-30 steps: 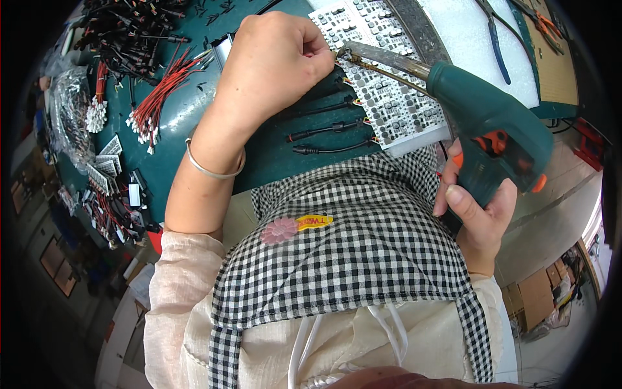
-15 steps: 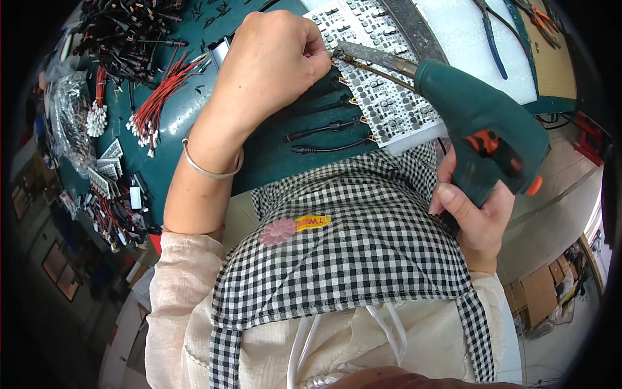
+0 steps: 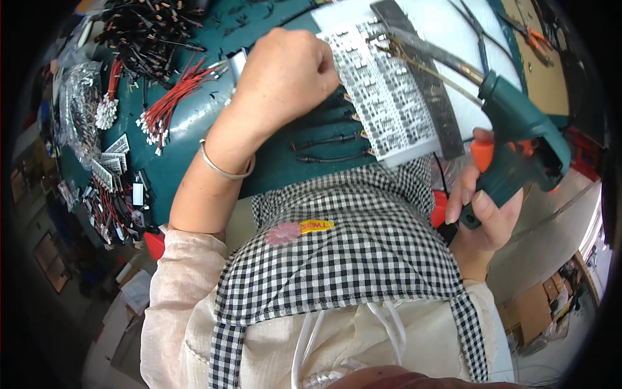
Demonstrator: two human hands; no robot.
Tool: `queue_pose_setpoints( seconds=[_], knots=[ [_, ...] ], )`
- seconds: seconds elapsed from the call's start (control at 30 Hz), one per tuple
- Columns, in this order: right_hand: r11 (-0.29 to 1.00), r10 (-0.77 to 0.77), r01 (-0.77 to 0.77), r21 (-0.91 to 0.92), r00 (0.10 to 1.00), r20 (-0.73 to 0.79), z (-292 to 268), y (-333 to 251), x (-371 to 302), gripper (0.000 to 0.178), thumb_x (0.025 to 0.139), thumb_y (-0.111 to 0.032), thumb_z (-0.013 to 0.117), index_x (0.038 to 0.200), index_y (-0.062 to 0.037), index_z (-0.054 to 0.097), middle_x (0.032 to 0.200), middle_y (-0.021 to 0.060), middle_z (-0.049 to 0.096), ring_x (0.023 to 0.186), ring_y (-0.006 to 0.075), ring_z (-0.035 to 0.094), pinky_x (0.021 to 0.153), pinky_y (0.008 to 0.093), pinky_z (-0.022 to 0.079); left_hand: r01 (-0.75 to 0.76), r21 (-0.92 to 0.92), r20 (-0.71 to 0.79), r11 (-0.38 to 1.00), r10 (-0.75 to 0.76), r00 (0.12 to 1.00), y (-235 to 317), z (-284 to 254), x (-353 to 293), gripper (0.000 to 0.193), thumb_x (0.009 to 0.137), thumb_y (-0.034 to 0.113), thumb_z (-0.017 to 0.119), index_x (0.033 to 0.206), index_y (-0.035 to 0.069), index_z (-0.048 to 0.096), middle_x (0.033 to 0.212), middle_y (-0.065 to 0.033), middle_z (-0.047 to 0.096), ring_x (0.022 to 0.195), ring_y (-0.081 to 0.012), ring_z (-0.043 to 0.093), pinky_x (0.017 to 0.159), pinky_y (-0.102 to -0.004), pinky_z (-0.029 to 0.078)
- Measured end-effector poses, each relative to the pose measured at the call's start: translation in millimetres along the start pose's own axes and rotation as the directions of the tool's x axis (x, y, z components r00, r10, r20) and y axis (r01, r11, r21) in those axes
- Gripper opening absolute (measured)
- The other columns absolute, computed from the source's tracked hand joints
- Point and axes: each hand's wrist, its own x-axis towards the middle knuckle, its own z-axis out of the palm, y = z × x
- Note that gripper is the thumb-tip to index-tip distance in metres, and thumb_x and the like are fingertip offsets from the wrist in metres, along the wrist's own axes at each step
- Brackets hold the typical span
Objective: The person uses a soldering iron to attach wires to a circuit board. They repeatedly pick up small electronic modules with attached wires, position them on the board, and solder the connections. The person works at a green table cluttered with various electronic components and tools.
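Observation:
My right hand (image 3: 495,217) grips a green soldering gun (image 3: 518,113) with orange parts by its handle. Its long metal tip points left, over a white circuit board panel (image 3: 389,97) covered in small dark components. My left hand (image 3: 288,78) is closed at the panel's left edge, fingers curled inward. Whatever it pinches is hidden behind the hand. Short black cables (image 3: 334,139) with plugs lie below it, with their coloured wire ends at the panel's edge. A dark flat bar (image 3: 427,84) lies across the panel's right side.
On the green table (image 3: 201,117), a pile of black cables (image 3: 149,39), red wire bundles (image 3: 172,100) and a plastic bag (image 3: 81,110) lie at left. Small boards (image 3: 110,168) sit nearer. Pliers (image 3: 479,39) rest on white foam at right; orange-handled cutters (image 3: 536,42) lie beyond.
The soldering gun has drawn back to the right, its tip now away from my left hand. My left hand has shifted slightly right and down. The whole view has moved a little.

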Motion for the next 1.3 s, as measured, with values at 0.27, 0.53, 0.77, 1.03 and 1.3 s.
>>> queue_pose_setpoints(
  seconds=[0.27,0.53,0.77,1.03,1.3],
  knots=[
    [0.994,-0.038,0.038,0.104,0.999,0.000,0.4,-6.1,5.8,0.067,0.076,-0.012,0.065,0.129,0.0142,0.033,0.066,0.0099,0.050,0.042,0.0175,0.050,0.039,0.0248,0.043,0.057,0.031,-0.008,0.998,-0.057,0.998,-0.1,-4.1,-7.7,0.008,0.069,0.012,0.064,0.069,0.007,0.070,0.067,-0.0129,0.065,0.062,-0.0311,0.064,0.059,-0.0393,0.050],
    [0.983,-0.112,0.110,0.144,0.994,0.003,-10.2,-5.6,9.6,0.064,0.077,-0.010,0.061,0.129,0.0147,0.032,0.067,0.0105,0.048,0.042,0.0170,0.049,0.037,0.0252,0.044,-0.030,-0.090,0.230,0.995,0.050,0.972,-7.6,-30.8,10.3,0.016,0.071,0.019,0.075,0.077,0.005,0.071,0.070,-0.0118,0.068,0.066,-0.0272,0.066,0.061,-0.0361,0.050],
    [0.976,-0.175,0.176,0.127,0.984,-0.016,-7.0,-3.9,7.7,0.064,0.077,-0.008,0.060,0.129,0.0151,0.032,0.068,0.0104,0.048,0.043,0.0167,0.051,0.038,0.0250,0.044,-0.039,0.228,-0.287,0.973,0.105,0.952,-57.9,-13.5,96.7,0.020,0.077,0.020,0.069,0.093,0.009,0.069,0.090,-0.0108,0.067,0.086,-0.0306,0.064,0.074,-0.0406,0.052],
    [0.925,-0.355,0.344,-0.162,0.934,-0.042,15.1,14.2,11.3,0.077,0.068,0.003,0.072,0.134,0.0081,0.032,0.088,0.0163,0.058,0.062,0.0142,0.055,0.053,0.0225,0.048,0.021,0.205,-0.356,0.978,0.055,0.933,-41.9,-10.5,79.2,0.018,0.076,0.027,0.069,0.077,0.009,0.067,0.077,-0.0106,0.067,0.074,-0.0328,0.065,0.066,-0.0426,0.052],
    [0.781,-0.487,0.481,-0.399,0.869,0.093,52.9,46.0,29.7,0.089,0.061,0.013,0.077,0.136,0.0046,0.030,0.120,0.0235,0.055,0.075,0.0136,0.057,0.065,0.0215,0.048,0.085,-0.913,0.057,0.400,-0.080,0.995,55.2,-6.7,-40.8,0.020,0.081,0.015,0.072,0.072,0.000,0.064,0.062,0.0009,0.061,0.058,-0.0024,0.053,0.052,-0.0209,0.044]
  ],
)
